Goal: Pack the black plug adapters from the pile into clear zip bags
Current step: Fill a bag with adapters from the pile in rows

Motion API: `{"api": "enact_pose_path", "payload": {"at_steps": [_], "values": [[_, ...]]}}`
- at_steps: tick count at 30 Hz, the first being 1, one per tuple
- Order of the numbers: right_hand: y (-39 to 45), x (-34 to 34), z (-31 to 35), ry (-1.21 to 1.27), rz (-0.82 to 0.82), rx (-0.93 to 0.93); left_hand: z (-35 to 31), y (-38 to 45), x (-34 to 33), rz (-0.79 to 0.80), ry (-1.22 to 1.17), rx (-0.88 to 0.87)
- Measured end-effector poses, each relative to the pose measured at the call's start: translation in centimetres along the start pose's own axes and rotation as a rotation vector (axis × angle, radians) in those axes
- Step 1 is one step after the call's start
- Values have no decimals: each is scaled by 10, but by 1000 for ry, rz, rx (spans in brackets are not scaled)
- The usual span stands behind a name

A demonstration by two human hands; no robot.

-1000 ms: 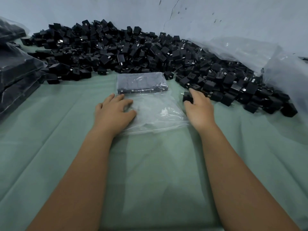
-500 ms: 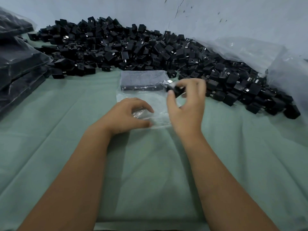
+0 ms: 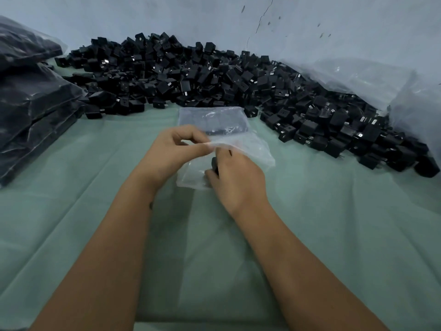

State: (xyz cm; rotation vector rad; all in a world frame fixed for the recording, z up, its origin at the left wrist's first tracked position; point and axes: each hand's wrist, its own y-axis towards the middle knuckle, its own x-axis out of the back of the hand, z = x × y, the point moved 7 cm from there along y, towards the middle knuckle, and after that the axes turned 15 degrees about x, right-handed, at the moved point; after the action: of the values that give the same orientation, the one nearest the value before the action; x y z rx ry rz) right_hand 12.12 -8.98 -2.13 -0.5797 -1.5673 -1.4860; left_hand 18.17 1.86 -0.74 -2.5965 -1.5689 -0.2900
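Note:
A big pile of black plug adapters runs along the wall from the far left to the right. In front of it lies a stack of clear zip bags. My left hand pinches the top edge of one clear zip bag and lifts it off the cloth. My right hand is closed around a black plug adapter, held at the bag's lower part. Most of the adapter is hidden by my fingers and the plastic.
Filled dark bags are stacked at the left edge. Large crumpled clear plastic sacks lie at the right behind the pile. A green cloth covers the table. A pale wall stands behind.
My right hand picked an adapter from the pile and brought it down to the bag. My left hand went from lying flat on the bag to pinching and lifting its edge.

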Motion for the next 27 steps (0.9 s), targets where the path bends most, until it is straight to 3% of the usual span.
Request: {"api": "enact_pose_path", "payload": {"at_steps": [2,3,6,8,16,27], "values": [[-1,-5,-8,42,47,-60,-9,1,3,71,-55,-29],[-1,-8,-11,79,77,-89,-10,5,10,19,-128,-36],[-3,-12,-14,342,80,-159,11,7,44,-476,-289,115],[-3,-13,-13,419,97,-153,34,1,52,-737,-195,282],[-4,-19,-8,426,146,-64,47,8,45,-788,276,374],[-6,-26,-2,333,228,-27,49,10,43,-756,360,426]]}}
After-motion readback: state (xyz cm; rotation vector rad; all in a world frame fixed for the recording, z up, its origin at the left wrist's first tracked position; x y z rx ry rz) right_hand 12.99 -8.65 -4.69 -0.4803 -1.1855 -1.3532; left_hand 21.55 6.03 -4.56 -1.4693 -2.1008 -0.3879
